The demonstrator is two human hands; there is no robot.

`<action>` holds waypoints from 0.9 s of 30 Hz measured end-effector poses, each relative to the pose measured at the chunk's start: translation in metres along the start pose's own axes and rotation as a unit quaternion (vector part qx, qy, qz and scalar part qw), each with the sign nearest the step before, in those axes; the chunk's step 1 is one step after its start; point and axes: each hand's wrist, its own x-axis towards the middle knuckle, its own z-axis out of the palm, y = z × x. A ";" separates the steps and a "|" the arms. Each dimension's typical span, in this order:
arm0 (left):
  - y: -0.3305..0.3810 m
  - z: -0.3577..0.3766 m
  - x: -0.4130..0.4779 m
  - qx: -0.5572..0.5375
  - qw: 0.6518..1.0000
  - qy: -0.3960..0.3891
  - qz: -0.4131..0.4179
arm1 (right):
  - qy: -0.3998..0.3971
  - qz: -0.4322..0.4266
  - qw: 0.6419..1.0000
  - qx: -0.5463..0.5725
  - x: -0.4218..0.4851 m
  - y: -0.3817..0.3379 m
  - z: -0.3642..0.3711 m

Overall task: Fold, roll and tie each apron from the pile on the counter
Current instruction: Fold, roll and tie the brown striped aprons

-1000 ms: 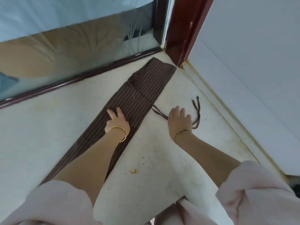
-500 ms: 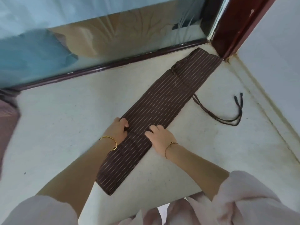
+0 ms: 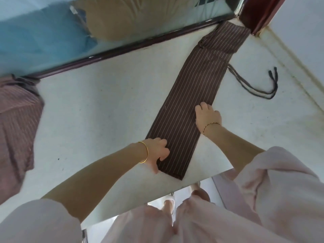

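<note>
A brown striped apron (image 3: 192, 95), folded into a long narrow strip, lies diagonally on the white counter (image 3: 98, 109), from the near edge up to the far right corner. Its dark tie cord (image 3: 259, 90) trails in a loop on the counter to the right. My left hand (image 3: 156, 153) rests on the strip's left edge near the near end, fingers on the cloth and thumb on the counter. My right hand (image 3: 207, 115) presses flat on the strip's right edge, a little farther up.
A heap of reddish striped aprons (image 3: 15, 123) lies at the counter's left edge. A dark window frame (image 3: 122, 48) runs along the back. A red post (image 3: 257, 14) and white wall (image 3: 301, 41) close the right corner. The counter's near edge (image 3: 175, 188) is close to me.
The view swung left and down, bringing the apron heap into sight. Both hands slid along the strip toward its near end; a second ago my right hand lay on the counter by the cord.
</note>
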 end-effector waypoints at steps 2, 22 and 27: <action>0.005 0.006 -0.001 0.087 0.996 -0.015 0.006 | -0.004 0.007 1.000 0.007 -0.005 -0.001 0.003; 0.008 -0.020 -0.007 -0.134 0.990 0.031 -0.038 | -0.094 -0.085 0.991 0.049 -0.031 0.039 0.001; 0.014 -0.080 -0.005 -0.273 0.958 0.041 -0.081 | -0.095 -0.072 0.986 0.115 -0.041 0.054 -0.011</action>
